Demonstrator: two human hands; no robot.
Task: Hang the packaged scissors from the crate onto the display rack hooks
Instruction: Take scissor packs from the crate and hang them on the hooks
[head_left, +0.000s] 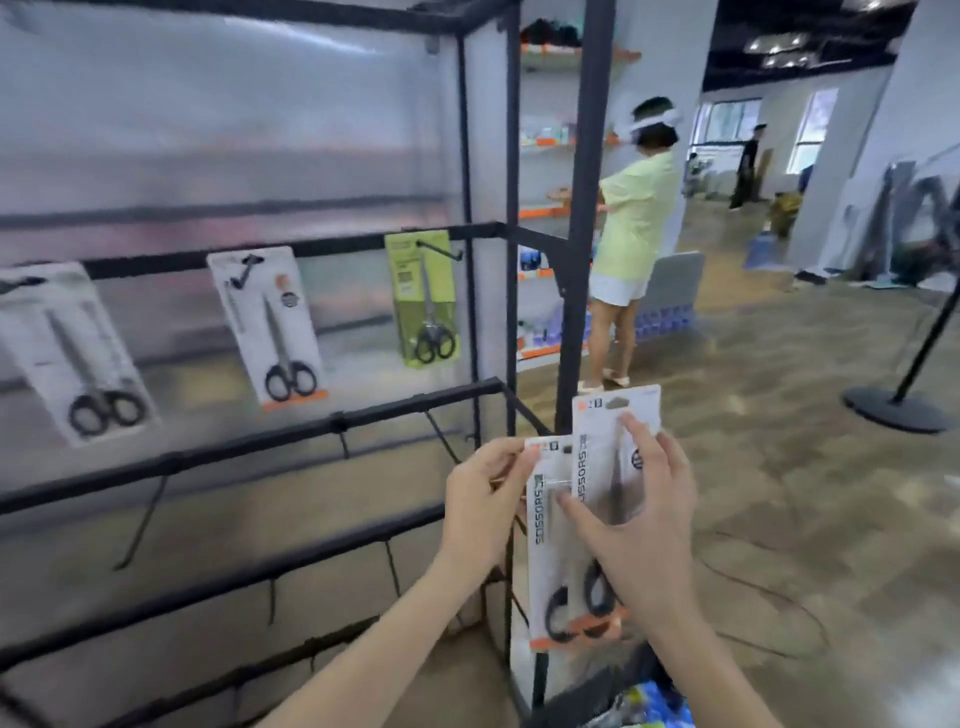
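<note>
Two white scissors packs with orange bottoms are held upright before the rack's right corner. My left hand (483, 499) pinches the upper left edge of the nearer pack (543, 540). My right hand (641, 525) holds the taller pack (597, 447), fingers over its front. On the black rack (260, 441), three packs hang from the upper bar: a white one (78, 353) at far left, a white one (272, 327) in the middle, a green one (423, 296) on the right. Empty hooks (441, 436) stick out from the lower bars. The crate is barely seen at the bottom edge.
A person in a pale green top (636, 223) stands at shelves behind the rack's right post. A black stand base (896, 410) sits on the floor at right. Another person stands far back. Blue packaging (654, 701) shows at the bottom edge.
</note>
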